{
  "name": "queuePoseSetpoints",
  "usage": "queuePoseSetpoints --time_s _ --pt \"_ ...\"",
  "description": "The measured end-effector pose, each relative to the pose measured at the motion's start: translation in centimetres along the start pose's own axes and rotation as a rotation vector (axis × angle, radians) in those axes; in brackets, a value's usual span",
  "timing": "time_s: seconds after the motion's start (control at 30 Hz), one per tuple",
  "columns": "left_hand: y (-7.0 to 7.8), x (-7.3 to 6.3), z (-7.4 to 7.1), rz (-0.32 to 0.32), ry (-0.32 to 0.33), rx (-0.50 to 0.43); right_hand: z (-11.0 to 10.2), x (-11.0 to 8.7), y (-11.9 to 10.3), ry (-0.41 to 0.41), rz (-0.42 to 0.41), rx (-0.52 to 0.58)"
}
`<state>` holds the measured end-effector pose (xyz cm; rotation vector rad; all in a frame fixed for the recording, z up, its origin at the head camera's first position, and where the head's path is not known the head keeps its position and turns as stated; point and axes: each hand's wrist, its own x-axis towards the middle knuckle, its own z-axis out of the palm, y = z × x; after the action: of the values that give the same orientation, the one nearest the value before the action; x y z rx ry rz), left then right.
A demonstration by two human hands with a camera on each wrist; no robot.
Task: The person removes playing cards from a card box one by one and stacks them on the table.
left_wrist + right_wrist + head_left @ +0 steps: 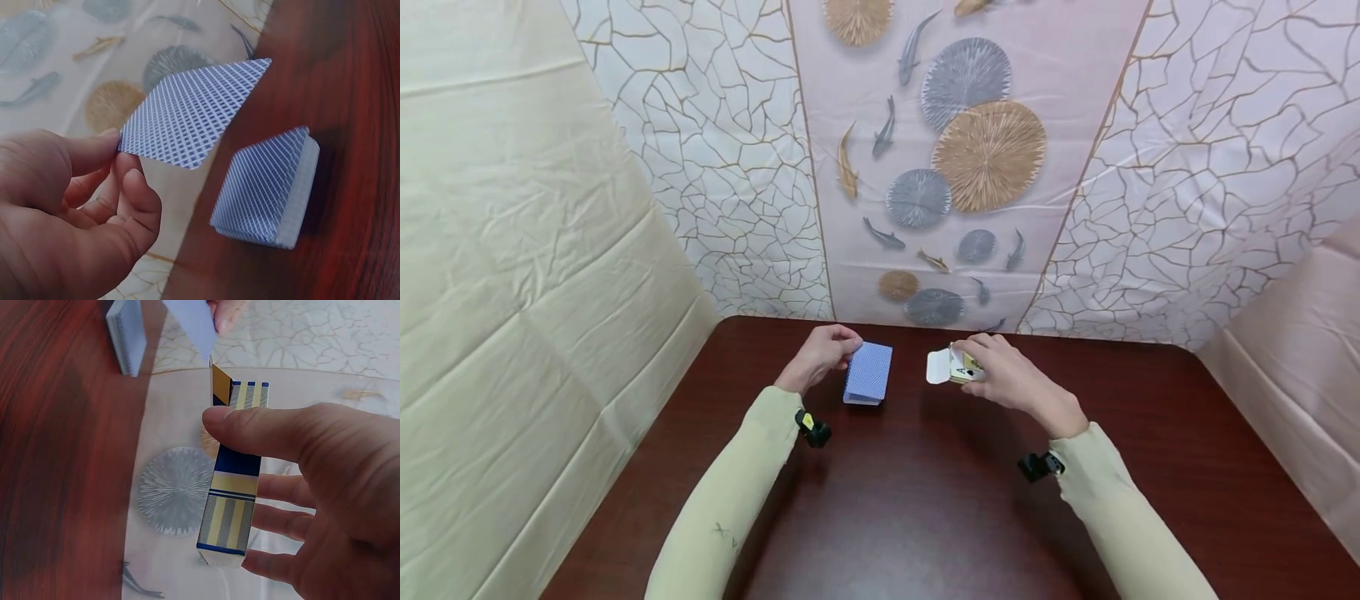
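Between thumb and forefinger, my left hand (pixel 822 355) pinches one corner of a playing card (pixel 190 112) with a blue-and-white checked back. The card is raised over a stack of playing cards (pixel 259 187) with matching backs, which sits on the table; in the head view the card overlaps most of the stack. To the right, my right hand (pixel 1013 377) grips a card box (pixel 232 503) along its sides, striped in blue, yellow and grey. The box's white flap (pixel 937 367) is folded out, pointing toward the stack. An ace is visible on the box beside the fingers.
Both hands are over the far part of a dark red-brown wooden table (pixel 880 500). Behind its back edge hangs a patterned cloth (pixel 865 108) with fish and round leaves. Cream cloth (pixel 535 333) closes off the left side, and pale cloth (pixel 1292 358) the right.
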<state>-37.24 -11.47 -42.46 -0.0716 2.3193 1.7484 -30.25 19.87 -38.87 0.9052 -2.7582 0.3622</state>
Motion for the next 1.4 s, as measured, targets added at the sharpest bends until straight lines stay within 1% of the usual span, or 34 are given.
queuePoseSetpoints --time_s 0.13,0.3,0.5,0.77,1.03,1.13,1.3,1.4 --pt "-0.5 0.7 0.1 0.000 0.005 -0.011 0.4 0.4 0.5 -0.033 0.020 0.009" --pt "-1.0 1.4 0.5 0.000 0.015 -0.016 1.2 1.1 1.2 -0.094 0.056 0.026" --pt "-1.4 2.1 0.9 -0.027 0.024 -0.001 1.8 2.0 2.1 -0.129 0.063 0.022" --pt "-1.7 2.5 1.0 -0.053 0.053 0.000 2.6 2.9 3.4 -0.195 0.112 0.035" --pt "-3.0 3.0 0.9 -0.094 0.094 -0.002 3.9 3.5 4.5 -0.245 0.130 0.045" --pt "-3.3 3.1 1.0 -0.092 0.109 -0.004 4.3 3.7 4.9 -0.265 0.142 0.047" --pt "-3.6 3.2 1.2 -0.082 0.112 -0.007 5.0 4.0 5.5 -0.313 0.173 0.060" --pt "-3.8 3.1 1.3 -0.071 0.113 0.002 5.5 4.2 5.7 -0.319 0.182 0.064"
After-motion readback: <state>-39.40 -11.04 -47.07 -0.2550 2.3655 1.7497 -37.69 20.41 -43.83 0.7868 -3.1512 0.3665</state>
